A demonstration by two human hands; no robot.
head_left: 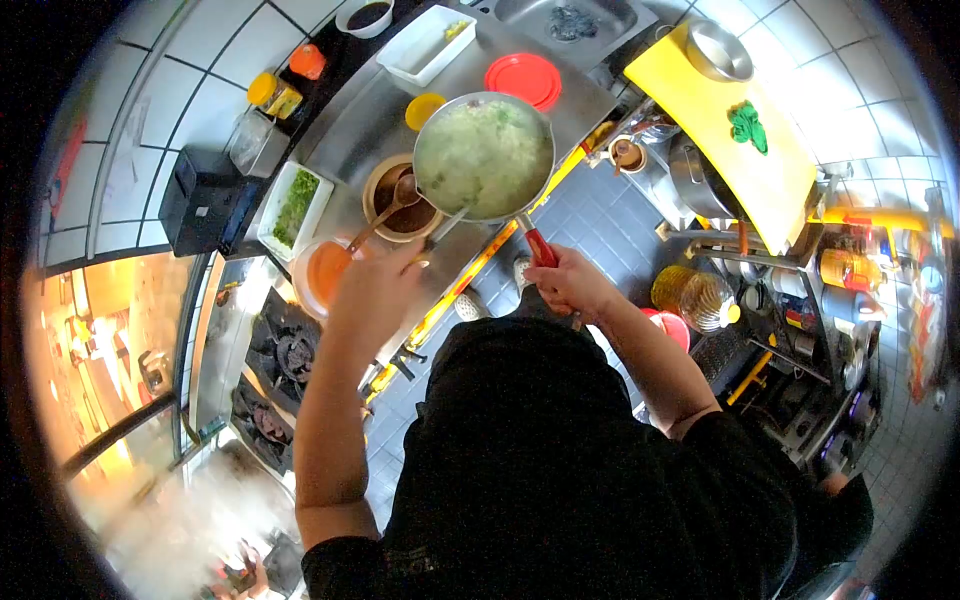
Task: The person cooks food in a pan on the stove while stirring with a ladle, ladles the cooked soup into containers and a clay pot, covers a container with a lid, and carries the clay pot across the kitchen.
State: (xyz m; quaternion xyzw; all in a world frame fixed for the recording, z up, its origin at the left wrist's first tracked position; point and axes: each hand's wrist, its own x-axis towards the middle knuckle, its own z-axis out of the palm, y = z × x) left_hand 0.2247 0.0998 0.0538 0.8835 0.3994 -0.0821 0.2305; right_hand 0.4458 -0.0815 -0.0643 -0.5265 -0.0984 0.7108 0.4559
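Note:
A round steel pan (484, 160) with a red handle, full of pale green, creamy-looking food, is held out over the counter's edge. My right hand (572, 282) is wrapped round the red handle (540, 246). On the other side, my left hand (376, 296) is blurred by motion, its fingers closed on a slim metal utensil (440, 232) whose far end dips into the food. Beside the pan stands a round tub of dark brown contents (392, 222), with a wooden spoon (404, 192) lying across it. An orange-filled container (326, 268) is partly hidden behind my left hand.
A white tray of chopped greens (294, 208), a red lid (524, 80) and a white tray (425, 44) are on the steel counter (345, 135). Burners (292, 352) lie left. Right are a yellow board (745, 165) and an oil jug (695, 297). Steam (185, 520) rises lower left, near another person's hand.

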